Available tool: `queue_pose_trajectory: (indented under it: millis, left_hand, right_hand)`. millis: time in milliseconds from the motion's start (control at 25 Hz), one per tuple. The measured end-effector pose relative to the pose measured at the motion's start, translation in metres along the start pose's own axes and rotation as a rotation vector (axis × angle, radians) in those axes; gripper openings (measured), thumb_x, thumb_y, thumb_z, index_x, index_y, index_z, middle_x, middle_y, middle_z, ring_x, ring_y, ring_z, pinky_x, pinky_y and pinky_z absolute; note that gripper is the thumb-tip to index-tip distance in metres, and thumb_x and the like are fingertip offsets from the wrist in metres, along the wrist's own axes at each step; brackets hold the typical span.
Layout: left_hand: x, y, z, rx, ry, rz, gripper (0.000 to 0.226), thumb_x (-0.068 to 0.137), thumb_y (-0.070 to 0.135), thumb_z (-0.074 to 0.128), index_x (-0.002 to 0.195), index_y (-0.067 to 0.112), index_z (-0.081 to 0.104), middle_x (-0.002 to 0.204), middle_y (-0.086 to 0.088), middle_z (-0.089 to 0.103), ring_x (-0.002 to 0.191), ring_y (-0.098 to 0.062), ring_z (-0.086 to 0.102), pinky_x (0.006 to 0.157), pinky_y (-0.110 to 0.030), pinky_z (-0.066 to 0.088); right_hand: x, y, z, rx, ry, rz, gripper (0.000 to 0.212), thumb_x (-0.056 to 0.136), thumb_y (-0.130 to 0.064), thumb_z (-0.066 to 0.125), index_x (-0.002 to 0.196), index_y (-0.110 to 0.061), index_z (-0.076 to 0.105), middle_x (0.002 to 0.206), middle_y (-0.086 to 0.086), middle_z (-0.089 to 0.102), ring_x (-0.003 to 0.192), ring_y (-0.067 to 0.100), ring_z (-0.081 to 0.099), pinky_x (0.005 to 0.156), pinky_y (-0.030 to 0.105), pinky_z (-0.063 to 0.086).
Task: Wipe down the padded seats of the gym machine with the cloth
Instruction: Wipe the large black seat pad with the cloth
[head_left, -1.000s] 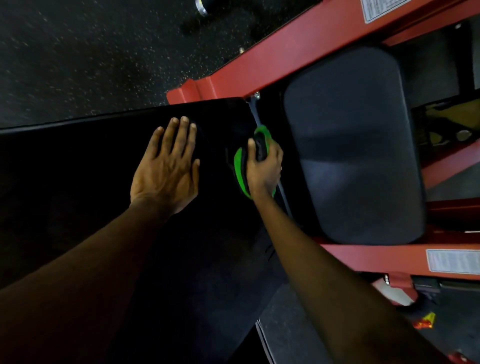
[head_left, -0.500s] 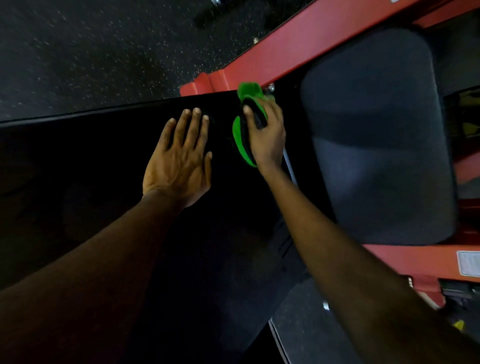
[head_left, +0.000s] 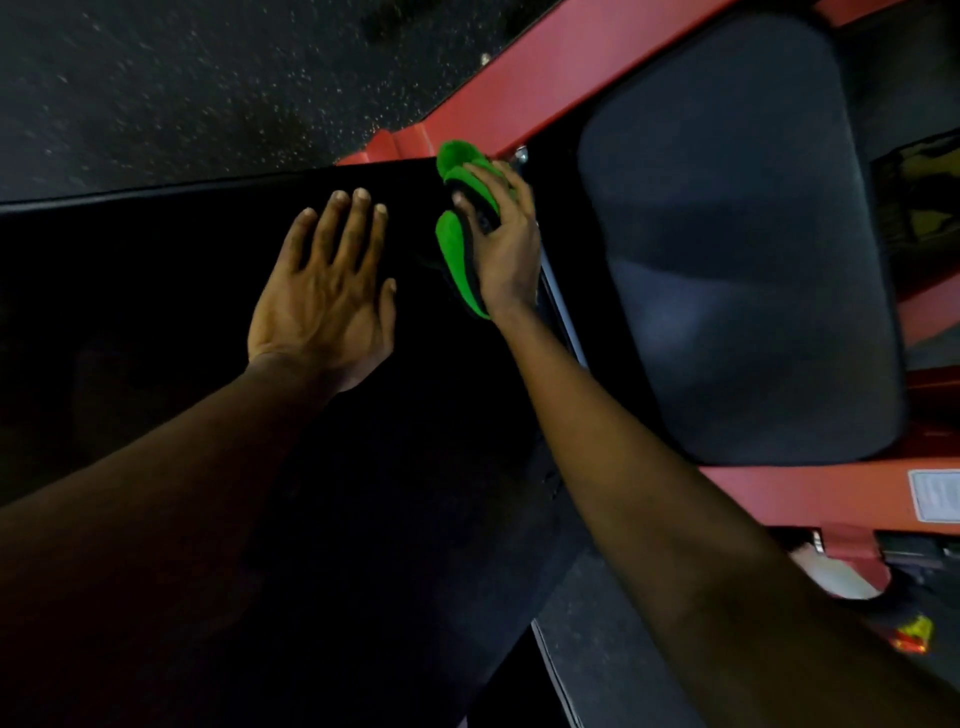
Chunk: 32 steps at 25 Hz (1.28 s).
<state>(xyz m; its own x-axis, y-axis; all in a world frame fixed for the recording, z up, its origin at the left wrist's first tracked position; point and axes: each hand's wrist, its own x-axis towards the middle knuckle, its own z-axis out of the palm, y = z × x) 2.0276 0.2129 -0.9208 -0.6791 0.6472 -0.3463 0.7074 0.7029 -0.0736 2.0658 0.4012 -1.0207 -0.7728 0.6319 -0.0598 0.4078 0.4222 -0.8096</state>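
A long black padded seat (head_left: 156, 322) fills the left and centre of the view. My left hand (head_left: 324, 296) lies flat on it with straight fingers. My right hand (head_left: 506, 244) grips a green and black cloth (head_left: 457, 244) against the pad's far right corner, close to the red frame. To the right sits a second dark padded seat (head_left: 737, 234), untouched.
The machine's red steel frame (head_left: 545, 73) runs diagonally behind the pads and along the lower right (head_left: 805, 499), with a white label (head_left: 935, 493). Speckled black rubber floor (head_left: 182, 88) lies beyond. A metal rail (head_left: 563, 312) runs between the two pads.
My right hand has slid the cloth up along the pad's right edge from mid-edge to the far corner by the red frame. My left hand has stayed flat on the pad.
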Motion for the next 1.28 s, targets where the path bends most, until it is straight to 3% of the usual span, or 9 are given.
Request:
queue_pose_trajectory:
  millis: [120, 240, 320, 480, 560, 760, 920, 1160, 1280]
  left_hand:
    - [0.001, 0.000, 0.001, 0.000, 0.019, 0.008, 0.068, 0.104, 0.039, 0.021, 0.161, 0.004, 0.012, 0.169, -0.016, 0.013, 0.156, -0.030, 0.010, 0.126, -0.046, 0.009]
    - [0.000, 0.000, 0.004, 0.032, 0.024, 0.027, 0.067, 0.104, 0.040, 0.016, 0.161, 0.005, 0.008, 0.169, -0.015, 0.009, 0.157, -0.029, 0.007, 0.127, -0.045, 0.008]
    - [0.000, -0.003, 0.006, 0.043, 0.049, 0.035, 0.067, 0.105, 0.040, 0.014, 0.161, 0.005, 0.007, 0.169, -0.016, 0.008, 0.157, -0.028, 0.006, 0.127, -0.045, 0.008]
    - [0.001, -0.002, 0.009, 0.039, 0.079, 0.035, 0.068, 0.104, 0.040, 0.020, 0.161, 0.004, 0.014, 0.168, -0.017, 0.014, 0.156, -0.030, 0.011, 0.126, -0.046, 0.011]
    - [-0.001, -0.003, 0.005, 0.008, 0.080, 0.055, 0.066, 0.104, 0.038, 0.022, 0.160, 0.002, 0.019, 0.168, -0.018, 0.016, 0.156, -0.030, 0.013, 0.126, -0.047, 0.011]
    - [-0.028, 0.039, 0.008, -0.152, 0.115, 0.306, 0.067, 0.095, 0.035, 0.030, 0.151, 0.000, 0.042, 0.160, -0.020, 0.036, 0.149, -0.035, 0.033, 0.122, -0.046, 0.022]
    - [-0.060, 0.087, 0.034, -0.059, -0.003, 0.329, 0.067, 0.103, 0.040, 0.023, 0.159, 0.004, 0.025, 0.165, -0.017, 0.026, 0.154, -0.031, 0.022, 0.125, -0.043, 0.016]
    - [-0.060, 0.086, 0.042, 0.026, 0.014, 0.305, 0.068, 0.105, 0.045, 0.015, 0.162, 0.008, 0.010, 0.170, -0.013, 0.010, 0.157, -0.026, 0.007, 0.127, -0.042, 0.007]
    - [-0.060, 0.087, 0.042, 0.036, -0.003, 0.312, 0.068, 0.105, 0.045, 0.012, 0.162, 0.009, 0.008, 0.170, -0.012, 0.007, 0.157, -0.026, 0.005, 0.127, -0.042, 0.006]
  right_hand:
    - [-0.047, 0.024, -0.027, -0.038, 0.161, 0.201, 0.032, 0.092, -0.023, 0.071, 0.122, -0.013, 0.073, 0.136, 0.011, 0.061, 0.130, 0.026, 0.057, 0.108, 0.021, 0.040]
    - [-0.130, 0.034, -0.059, -0.108, 0.150, 0.345, 0.032, 0.094, -0.025, 0.070, 0.125, -0.018, 0.071, 0.140, 0.005, 0.058, 0.134, 0.018, 0.052, 0.106, 0.018, 0.040]
    - [-0.141, 0.036, -0.062, -0.128, 0.123, 0.310, 0.033, 0.095, -0.028, 0.069, 0.127, -0.019, 0.070, 0.139, 0.004, 0.057, 0.132, 0.017, 0.053, 0.104, 0.014, 0.038]
    - [-0.056, 0.046, -0.053, -0.204, 0.094, 0.303, 0.036, 0.098, -0.037, 0.064, 0.131, -0.023, 0.067, 0.136, 0.005, 0.060, 0.123, 0.025, 0.060, 0.097, 0.031, 0.043]
    - [-0.037, 0.051, -0.057, -0.228, 0.036, 0.347, 0.038, 0.099, -0.042, 0.060, 0.134, -0.027, 0.063, 0.137, 0.005, 0.060, 0.122, 0.028, 0.060, 0.092, 0.032, 0.044]
    - [-0.153, 0.050, -0.083, -0.158, 0.084, 0.247, 0.034, 0.096, -0.032, 0.065, 0.127, -0.021, 0.069, 0.141, 0.004, 0.058, 0.132, 0.020, 0.055, 0.107, 0.029, 0.042]
    - [-0.260, 0.035, -0.101, -0.116, 0.000, 0.179, 0.032, 0.095, -0.027, 0.066, 0.126, -0.022, 0.070, 0.145, 0.000, 0.055, 0.143, 0.016, 0.044, 0.116, 0.026, 0.037]
    - [-0.178, 0.062, -0.094, -0.178, 0.160, 0.369, 0.033, 0.096, -0.028, 0.066, 0.129, -0.023, 0.068, 0.141, -0.002, 0.056, 0.126, 0.019, 0.058, 0.095, 0.027, 0.044]
    - [-0.172, 0.059, -0.094, -0.178, 0.143, 0.378, 0.036, 0.097, -0.036, 0.064, 0.130, -0.024, 0.066, 0.143, -0.001, 0.054, 0.127, 0.022, 0.057, 0.099, 0.030, 0.046]
